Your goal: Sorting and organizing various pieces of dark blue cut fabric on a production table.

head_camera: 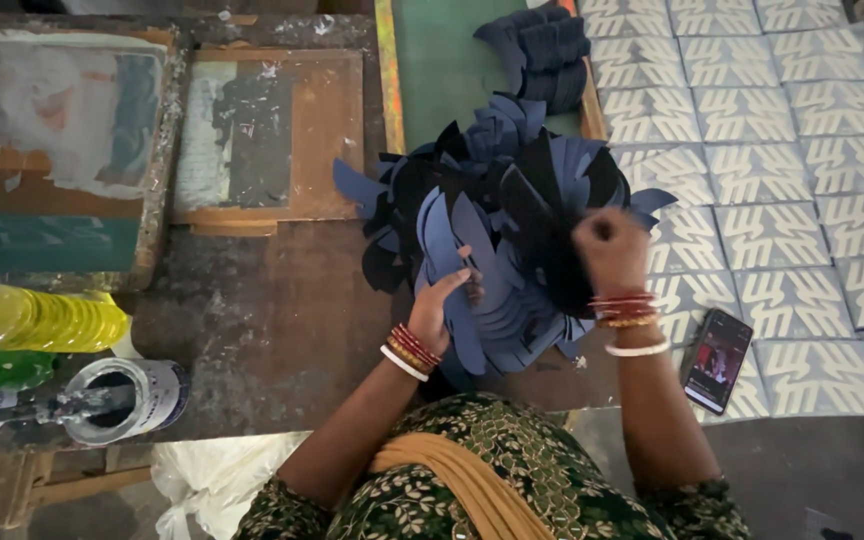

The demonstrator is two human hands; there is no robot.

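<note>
Two hands at pile [497, 215] on bench [272, 330]: left hand [439, 300] fingers spread flat, right hand [607, 248] fisted on cutouts; sorting stage, next lift calls for steady pile.

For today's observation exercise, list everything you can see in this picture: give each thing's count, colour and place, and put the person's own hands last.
Cut pieces: large loose pile, dark blue and black, centre of the bench.
Stacked pieces: one small stack, dark blue, top centre on the green board.
Printed sheets: many, grey with pale pattern, laid in rows on the right.
Phone: one, dark with lit screen, lower right.
Wooden frames: two, paint-stained, upper left.
Bottle: one, yellow liquid, lying at left.
Tin: one, silvery, open, lower left.
Left hand: touching the pile.
Right hand: closed on a black piece, blurred.
</note>
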